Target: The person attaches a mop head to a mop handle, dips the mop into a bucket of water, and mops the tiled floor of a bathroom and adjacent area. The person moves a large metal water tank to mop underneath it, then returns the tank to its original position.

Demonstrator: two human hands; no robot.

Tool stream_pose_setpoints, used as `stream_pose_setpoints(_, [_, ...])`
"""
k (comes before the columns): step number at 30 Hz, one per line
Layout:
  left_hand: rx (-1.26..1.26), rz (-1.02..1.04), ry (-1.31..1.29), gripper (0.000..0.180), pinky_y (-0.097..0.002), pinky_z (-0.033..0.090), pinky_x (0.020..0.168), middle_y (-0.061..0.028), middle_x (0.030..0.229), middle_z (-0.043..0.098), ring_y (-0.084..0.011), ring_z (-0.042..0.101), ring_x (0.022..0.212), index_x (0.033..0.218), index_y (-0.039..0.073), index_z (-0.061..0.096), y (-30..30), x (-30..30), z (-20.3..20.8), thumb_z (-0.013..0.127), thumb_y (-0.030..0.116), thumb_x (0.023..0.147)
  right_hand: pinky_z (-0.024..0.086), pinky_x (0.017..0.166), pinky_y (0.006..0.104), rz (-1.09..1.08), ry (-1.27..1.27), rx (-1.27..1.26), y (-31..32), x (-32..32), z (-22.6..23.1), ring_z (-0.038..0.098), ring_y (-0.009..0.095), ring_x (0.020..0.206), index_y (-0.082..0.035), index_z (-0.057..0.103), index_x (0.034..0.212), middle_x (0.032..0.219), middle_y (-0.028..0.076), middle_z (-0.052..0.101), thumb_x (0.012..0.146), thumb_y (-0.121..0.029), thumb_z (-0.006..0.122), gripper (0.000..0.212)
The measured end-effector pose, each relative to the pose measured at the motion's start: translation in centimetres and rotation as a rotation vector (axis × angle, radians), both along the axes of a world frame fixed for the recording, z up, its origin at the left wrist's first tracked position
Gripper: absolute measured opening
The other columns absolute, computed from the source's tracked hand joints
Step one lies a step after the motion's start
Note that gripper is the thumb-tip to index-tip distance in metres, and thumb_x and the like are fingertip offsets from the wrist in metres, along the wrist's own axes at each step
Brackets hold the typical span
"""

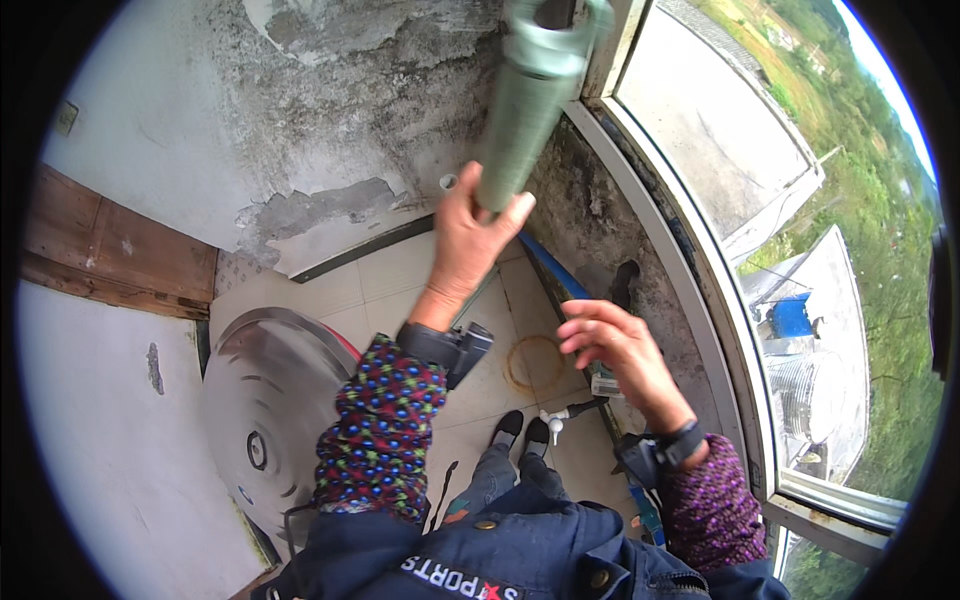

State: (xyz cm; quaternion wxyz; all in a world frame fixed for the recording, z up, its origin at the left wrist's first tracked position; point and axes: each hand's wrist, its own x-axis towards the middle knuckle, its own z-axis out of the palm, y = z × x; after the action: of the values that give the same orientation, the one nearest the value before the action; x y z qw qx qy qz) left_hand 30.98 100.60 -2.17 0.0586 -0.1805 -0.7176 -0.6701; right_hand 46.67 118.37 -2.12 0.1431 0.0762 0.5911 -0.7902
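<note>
Beside one window (pixel 800 200), left hand (pixel 470 235) has its grip closed around one green tube (pixel 520 120), right hand (pixel 615 345) loosely open, empty.

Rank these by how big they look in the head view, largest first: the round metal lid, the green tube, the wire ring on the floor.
1. Round metal lid, largest.
2. Green tube, gripped by the left hand; it is closer to the camera, so its look is inflated.
3. Wire ring on the floor tiles, smallest.

left hand (pixel 478 232) grips a raised green tube (pixel 522 120); right hand (pixel 612 340) hovers empty.
</note>
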Motion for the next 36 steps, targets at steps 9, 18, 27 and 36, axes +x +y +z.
stream_pose_setpoints(9, [0.316,-0.054,0.071,0.011,-0.0286,0.042,0.054,-0.0021,0.063,0.041,-0.0121,0.043,0.055,0.085,0.007,0.041,-11.5,2.4,5.9,0.052,0.006,0.084,0.051,0.079,0.0310,-0.854,-0.684,-0.480,-2.8,1.4,-19.0,0.058,0.021,0.089,-0.002,0.050,0.103,0.096,0.008,0.057,0.085,-0.011,0.057,0.021])
stream_pose_setpoints(18, [0.319,0.049,0.131,0.014,-0.0280,0.037,0.052,-0.0013,0.060,0.037,-0.0119,0.037,0.054,0.081,0.009,0.038,-19.3,1.9,5.0,0.049,0.016,0.087,0.046,0.077,0.0293,-0.883,-0.300,1.079,0.7,20.1,-13.3,0.052,0.018,0.087,-0.004,0.049,0.106,0.096,0.007,0.052,0.066,-0.003,0.069,0.044])
stream_pose_setpoints(27, [0.349,0.018,0.071,0.012,-0.0292,0.041,0.054,-0.0028,0.060,0.041,-0.0122,0.041,0.054,0.081,0.007,0.039,-20.0,2.9,4.9,0.051,0.008,0.084,0.046,0.062,0.0360,-0.642,-0.314,1.111,5.5,17.3,-16.7,0.058,0.026,0.064,0.001,0.056,0.091,0.072,0.018,0.059,0.068,-0.013,0.066,0.029])
stream_pose_setpoints(36, [0.448,0.027,0.114,0.016,-0.0273,0.036,0.048,-0.0006,0.057,0.038,-0.0107,0.036,0.049,0.079,0.009,0.038,-23.5,6.1,8.3,0.052,0.015,0.083,0.038,0.049,0.0260,-0.627,0.050,1.187,0.3,12.2,-1.7,0.038,0.011,0.052,-0.002,0.050,0.075,0.056,0.006,0.041,0.071,-0.012,0.070,0.022])
